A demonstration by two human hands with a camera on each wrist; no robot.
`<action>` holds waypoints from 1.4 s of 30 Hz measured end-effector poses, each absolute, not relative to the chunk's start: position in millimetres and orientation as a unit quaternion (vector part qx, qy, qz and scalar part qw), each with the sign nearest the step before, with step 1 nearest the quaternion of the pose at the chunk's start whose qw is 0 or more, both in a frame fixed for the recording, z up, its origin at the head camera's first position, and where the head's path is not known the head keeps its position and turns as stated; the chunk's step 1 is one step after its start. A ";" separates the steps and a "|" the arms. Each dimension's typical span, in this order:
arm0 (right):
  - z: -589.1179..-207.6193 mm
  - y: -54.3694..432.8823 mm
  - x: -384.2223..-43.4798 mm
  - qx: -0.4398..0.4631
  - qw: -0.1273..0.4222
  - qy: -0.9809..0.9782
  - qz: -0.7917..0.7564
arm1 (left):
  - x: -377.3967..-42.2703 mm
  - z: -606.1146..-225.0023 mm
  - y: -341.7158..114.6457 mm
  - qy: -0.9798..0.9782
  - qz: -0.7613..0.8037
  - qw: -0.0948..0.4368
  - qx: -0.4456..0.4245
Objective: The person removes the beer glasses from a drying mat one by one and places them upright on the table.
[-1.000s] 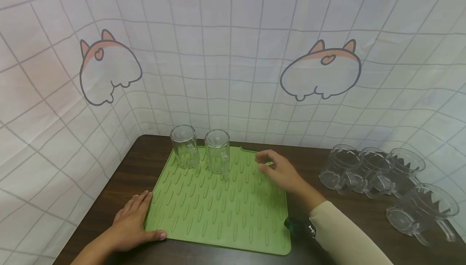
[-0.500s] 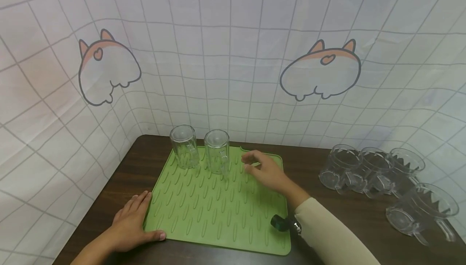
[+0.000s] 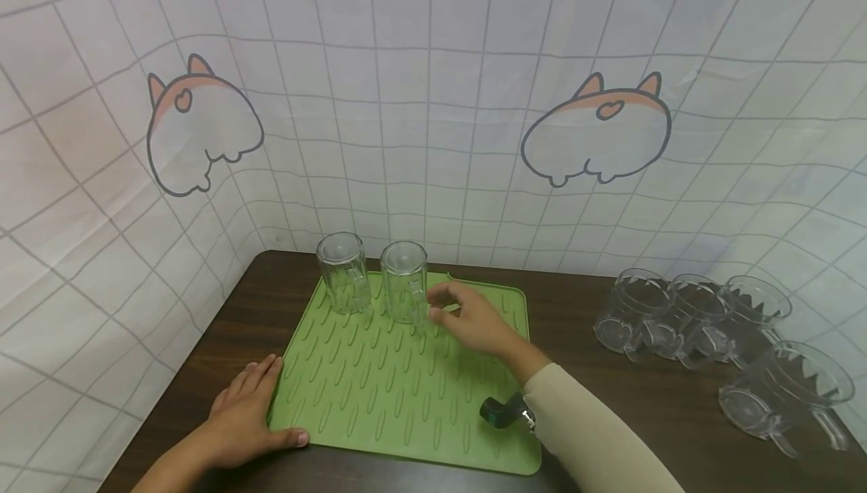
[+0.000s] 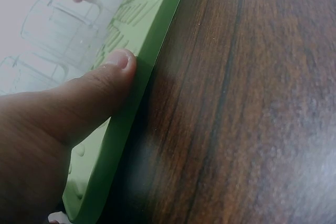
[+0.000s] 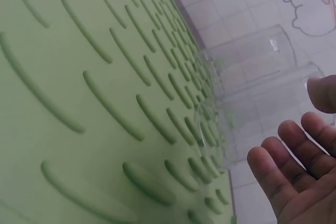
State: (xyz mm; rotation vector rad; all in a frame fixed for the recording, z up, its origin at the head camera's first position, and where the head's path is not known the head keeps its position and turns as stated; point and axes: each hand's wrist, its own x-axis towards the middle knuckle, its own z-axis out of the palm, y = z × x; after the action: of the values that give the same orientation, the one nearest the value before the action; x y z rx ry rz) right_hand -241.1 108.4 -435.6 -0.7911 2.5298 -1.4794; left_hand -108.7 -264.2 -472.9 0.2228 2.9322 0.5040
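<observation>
Two clear glass mugs stand bottom-up at the back of a green ridged drying mat [image 3: 379, 395], a left mug [image 3: 342, 275] and a right mug [image 3: 404, 282]. Beside the right mug's handle is my right hand [image 3: 470, 320], its fingers loosely bent and the thumb apart, with nothing between them. In the right wrist view the fingers [image 5: 294, 156] point toward the glass. My left hand [image 3: 244, 414] rests flat at the mat's front left corner, its thumb [image 4: 118, 64] lying on the mat's edge.
Several clear plastic mugs stand mouth-up on the dark wooden table at the right, among them a rear mug [image 3: 637, 308] and a front mug [image 3: 782, 391]. A white grid-patterned curtain [image 3: 460, 101] closes off the back and sides. The right wrist's black camera [image 3: 501, 412] hangs over the mat.
My right hand has moved left across the mat, from its back right part to beside the right glass mug's handle. The left hand and all the mugs have stayed in place.
</observation>
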 end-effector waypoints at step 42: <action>-443.6 88.6 -241.5 -0.251 0.072 0.814 -0.519 | -107.7 -470.7 -262.7 0.979 0.173 0.077 0.075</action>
State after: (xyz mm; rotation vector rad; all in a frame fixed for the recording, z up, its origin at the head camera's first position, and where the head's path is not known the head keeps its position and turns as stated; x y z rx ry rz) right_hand -241.5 88.6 -443.6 -0.7547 2.4461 -1.5601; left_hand -107.7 -262.7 -470.7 0.2239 2.9332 0.5173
